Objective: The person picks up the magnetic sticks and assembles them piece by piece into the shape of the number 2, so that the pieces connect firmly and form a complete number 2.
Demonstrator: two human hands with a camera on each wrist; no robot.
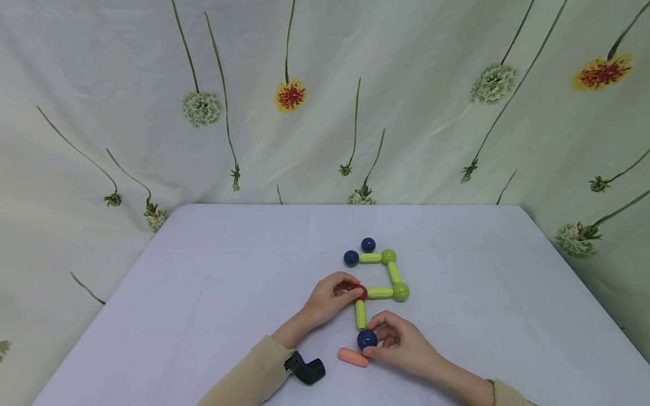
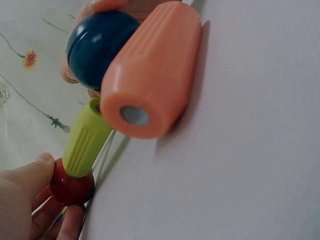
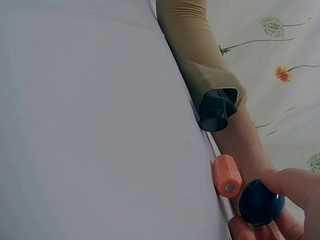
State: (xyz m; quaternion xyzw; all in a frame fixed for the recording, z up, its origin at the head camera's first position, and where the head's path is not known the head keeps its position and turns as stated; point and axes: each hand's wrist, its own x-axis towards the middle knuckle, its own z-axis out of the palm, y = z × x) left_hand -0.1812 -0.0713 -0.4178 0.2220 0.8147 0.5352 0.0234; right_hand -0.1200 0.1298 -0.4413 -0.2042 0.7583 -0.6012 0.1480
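My left hand (image 1: 331, 297) grips a red ball (image 1: 361, 292), the joint between two yellow-green magnetic rods. One rod (image 1: 380, 293) runs right to a green ball (image 1: 401, 291); the other rod (image 1: 360, 314) points toward the near side. At that near end my right hand (image 1: 404, 345) pinches a dark blue ball (image 1: 367, 340) between thumb and fingers, right by the rod's tip. An orange rod (image 1: 352, 357) with a metal disc in its end lies just nearer than the blue ball; in the left wrist view the orange rod (image 2: 155, 70) looms large in front.
Farther back the shape continues through an upright rod (image 1: 394, 273), a second green ball (image 1: 388, 257) and another rod (image 1: 370, 257) to a blue ball (image 1: 351, 258). A loose blue ball (image 1: 368, 245) sits behind it. A black wrist device (image 1: 306, 369) is on the left sleeve.
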